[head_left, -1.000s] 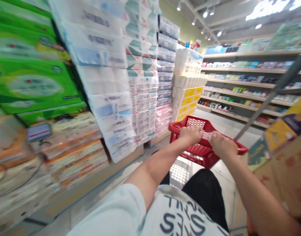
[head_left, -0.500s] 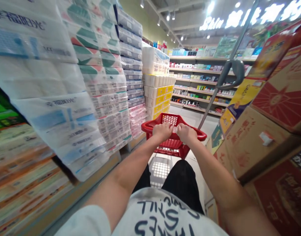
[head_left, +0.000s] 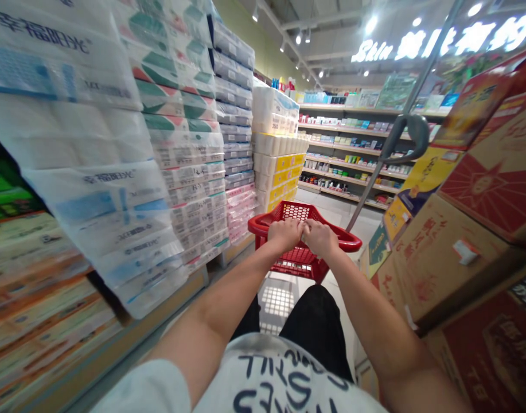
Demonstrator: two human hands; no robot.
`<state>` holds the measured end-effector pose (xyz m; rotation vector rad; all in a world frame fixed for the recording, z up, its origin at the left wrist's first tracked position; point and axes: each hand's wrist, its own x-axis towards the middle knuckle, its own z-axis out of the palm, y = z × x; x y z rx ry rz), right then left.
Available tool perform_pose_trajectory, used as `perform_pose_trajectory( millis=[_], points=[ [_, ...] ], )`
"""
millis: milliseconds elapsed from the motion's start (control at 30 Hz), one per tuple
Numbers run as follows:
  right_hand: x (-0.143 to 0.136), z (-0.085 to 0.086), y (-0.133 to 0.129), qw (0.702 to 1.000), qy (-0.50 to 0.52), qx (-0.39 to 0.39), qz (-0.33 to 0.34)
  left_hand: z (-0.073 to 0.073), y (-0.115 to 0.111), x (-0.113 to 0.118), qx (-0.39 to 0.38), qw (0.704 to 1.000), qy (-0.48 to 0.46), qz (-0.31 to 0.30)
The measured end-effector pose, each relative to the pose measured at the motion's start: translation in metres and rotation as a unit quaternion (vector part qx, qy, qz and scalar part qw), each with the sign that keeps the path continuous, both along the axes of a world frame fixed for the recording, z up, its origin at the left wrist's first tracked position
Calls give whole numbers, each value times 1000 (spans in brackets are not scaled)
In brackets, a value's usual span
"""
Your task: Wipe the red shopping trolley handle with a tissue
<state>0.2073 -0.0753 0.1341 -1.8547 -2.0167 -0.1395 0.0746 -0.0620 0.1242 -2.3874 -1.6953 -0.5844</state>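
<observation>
A red plastic shopping cart [head_left: 303, 267] with a mesh basket stands in front of me, at the middle of the view. My left hand [head_left: 286, 234] is closed over the middle of its near side. Right beside it my right hand [head_left: 320, 238] grips the same side, its fingers meeting the left hand's fingertips. The bar under the fingers is mostly covered by the hands. The cart's thick red rim [head_left: 352, 244] curves out past both hands.
Tall stacks of wrapped tissue packs [head_left: 103, 195] line the left. Cardboard cartons [head_left: 430, 252] are piled close on the right, beside a slanting metal pole [head_left: 366, 192] with a grey loop handle [head_left: 404, 137]. Stocked shelves [head_left: 349, 146] stand ahead, beyond the pale floor.
My right hand has slid slightly left, so the two hands now meet. The surroundings have shifted slightly in view; both hands stay on the cart.
</observation>
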Motion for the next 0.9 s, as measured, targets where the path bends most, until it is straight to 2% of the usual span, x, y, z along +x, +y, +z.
perform_pose_trajectory(
  millis=[100,167,233,300,367,433,500,567,700,767,833,900],
  points=[
    [-1,0,0,1000,-9,-5,-11,-3,-2,3,8,1000,-21,7],
    [-4,-10,-6,998,-26,55,-19,-3,-4,3,13,999,-36,13],
    [-4,-25,-13,988,-46,145,5,0,-6,0,9,999,-48,8],
    [1,-41,-19,972,-63,217,56,4,-5,-11,-4,998,-53,-16],
    [9,-54,-23,960,-73,251,101,7,-2,-29,-8,999,-35,-34],
    [15,-60,-25,955,-76,261,123,8,2,-49,1,1000,5,-6],
    [16,-58,-25,955,-72,258,125,4,5,-66,18,998,47,38],
    [12,-48,-21,964,-60,234,108,-3,7,-75,40,995,69,56],
    [0,-12,-4,993,-39,83,80,-15,9,-72,92,993,57,49],
    [-2,1,6,997,-32,9,69,-19,9,-67,120,991,39,43],
    [-3,2,9,998,-32,6,56,-22,10,-63,147,988,22,39],
    [-4,-10,5,994,-45,82,62,-24,11,-61,166,985,10,41]
  ],
)
